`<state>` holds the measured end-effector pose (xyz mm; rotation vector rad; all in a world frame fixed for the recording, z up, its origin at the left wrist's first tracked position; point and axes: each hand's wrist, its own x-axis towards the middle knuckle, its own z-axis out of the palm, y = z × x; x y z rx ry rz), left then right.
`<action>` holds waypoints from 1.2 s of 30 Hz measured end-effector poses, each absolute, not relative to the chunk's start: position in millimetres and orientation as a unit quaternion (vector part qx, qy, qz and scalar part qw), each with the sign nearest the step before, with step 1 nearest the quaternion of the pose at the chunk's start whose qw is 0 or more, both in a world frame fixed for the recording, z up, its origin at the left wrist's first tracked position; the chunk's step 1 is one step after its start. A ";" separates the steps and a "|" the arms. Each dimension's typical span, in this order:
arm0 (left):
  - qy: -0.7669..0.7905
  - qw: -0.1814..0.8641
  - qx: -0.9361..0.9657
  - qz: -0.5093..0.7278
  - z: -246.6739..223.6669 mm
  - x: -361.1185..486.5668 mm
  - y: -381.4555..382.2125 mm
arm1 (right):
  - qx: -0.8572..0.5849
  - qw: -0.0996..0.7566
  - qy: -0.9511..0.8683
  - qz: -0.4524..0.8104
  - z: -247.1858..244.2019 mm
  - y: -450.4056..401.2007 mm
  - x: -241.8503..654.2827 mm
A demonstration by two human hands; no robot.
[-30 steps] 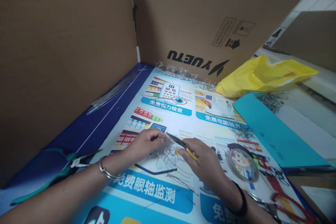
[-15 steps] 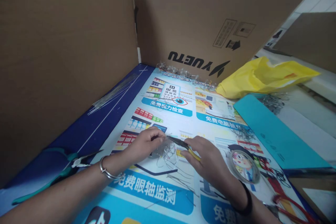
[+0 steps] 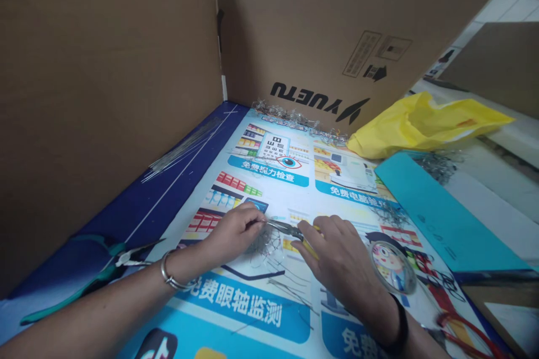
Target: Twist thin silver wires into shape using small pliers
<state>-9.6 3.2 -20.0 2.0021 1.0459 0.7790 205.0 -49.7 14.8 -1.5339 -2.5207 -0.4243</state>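
My left hand (image 3: 238, 233), with a silver bracelet on its wrist, pinches something too small to make out. The jaw tips of yellow-handled pliers (image 3: 286, 228) meet its fingertips. My right hand (image 3: 337, 249), with a black band on the wrist, is closed around the handles of those pliers. Beneath and between the hands lies a tangle of thin wire (image 3: 267, 244) on the printed sheet (image 3: 269, 207). Several loose wire pieces (image 3: 290, 289) lie nearer me. Part of the tangle is hidden behind my left hand.
Green-handled pliers (image 3: 95, 280) lie at the left, below straight wires (image 3: 185, 146). Cardboard walls (image 3: 295, 22) stand behind and left. A tape roll (image 3: 410, 275), red-handled tool (image 3: 463, 328), teal board (image 3: 442, 213), yellow bag (image 3: 421, 123) and wire clusters (image 3: 389, 213) are at right.
My right hand has turned slightly, rotating the pliers so their jaws now show a lighter, shinier side. My left hand has stayed nearly still.
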 end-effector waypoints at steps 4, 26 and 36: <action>0.403 0.363 0.786 0.296 -19.1 -9.3 2.9 | -0.505 0.086 -0.849 -0.129 14.8 -48.6 207.0; 0.412 0.374 0.775 0.298 -21.2 -7.8 1.7 | -0.491 0.032 -0.845 -0.211 13.6 -53.8 201.5; 0.413 0.398 0.765 0.292 -15.8 -8.4 2.8 | -0.488 0.056 -0.841 -0.228 9.3 -54.0 202.2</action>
